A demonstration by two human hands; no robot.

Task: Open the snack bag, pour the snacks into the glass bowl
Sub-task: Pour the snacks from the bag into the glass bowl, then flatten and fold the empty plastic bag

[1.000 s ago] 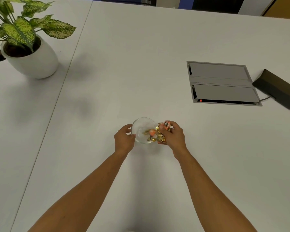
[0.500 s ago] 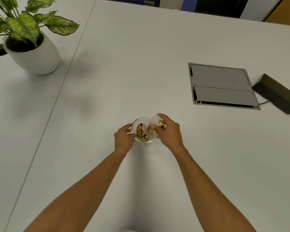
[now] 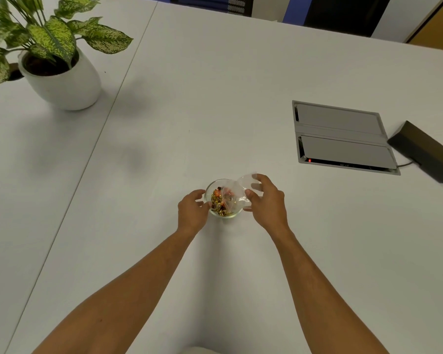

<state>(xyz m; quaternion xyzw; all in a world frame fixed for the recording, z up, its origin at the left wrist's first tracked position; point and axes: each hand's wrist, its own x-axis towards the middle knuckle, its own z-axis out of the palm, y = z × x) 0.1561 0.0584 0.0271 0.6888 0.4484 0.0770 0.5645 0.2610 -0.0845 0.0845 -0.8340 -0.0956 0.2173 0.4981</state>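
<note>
Sitting on the white table (image 3: 241, 251), near the middle of the view: small glass bowl (image 3: 234, 213), upright. Holding gold-wrapped and reddish snacks (image 3: 218, 200), heaped toward its left half.

Curling around the bowl's left side: left hand (image 3: 192, 212), fingertips touching the rim and wall, steadying it in a loose clasp rather than a tight fist.

Pinching the clear bag (image 3: 234, 194) from the right: right hand (image 3: 267, 201), thumb under and fingers over the bag's closed end. Tilting downward to the left, mouth of the bag dipping into the bowl just above the snacks. Looking nearly empty; a pinkish piece or two showing through the plastic, though hard telling whether inside the bag or behind it.

Standing at the far left corner: white pot (image 3: 64, 80) with a speckled green plant (image 3: 51, 39), well apart from the bowl. Lying flush in the table to the right: grey hatch (image 3: 340, 136), small red light glowing on its near edge. Resting just beside that, at the right edge: dark box (image 3: 425, 152) with a cable.
</note>
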